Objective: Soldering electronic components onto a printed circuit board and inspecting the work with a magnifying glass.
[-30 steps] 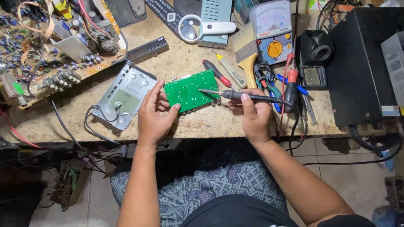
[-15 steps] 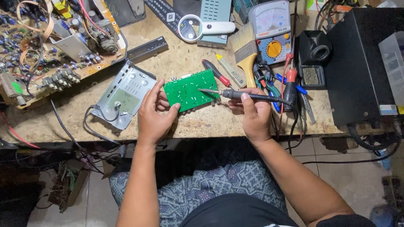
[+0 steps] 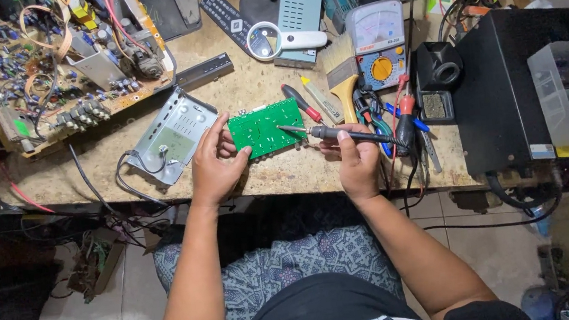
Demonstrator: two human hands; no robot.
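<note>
A green circuit board (image 3: 264,128) lies on the workbench near its front edge. My left hand (image 3: 213,165) grips the board's left end, fingers on top and thumb at its lower corner. My right hand (image 3: 356,163) holds a black-handled soldering iron (image 3: 348,134) like a pen. The iron's metal tip (image 3: 288,128) rests on the board's right half. Its cable trails off to the right past the hand.
A metal chassis plate (image 3: 172,137) lies left of the board. A large wired circuit assembly (image 3: 59,60) fills the back left. A red screwdriver (image 3: 301,101), brush (image 3: 344,74), analog multimeter (image 3: 377,43), magnifier (image 3: 280,42), iron stand (image 3: 438,75) and black box (image 3: 514,89) crowd the right.
Hands, board and iron keep the same hold. The iron's tip stays on the green board, shifting only slightly.
</note>
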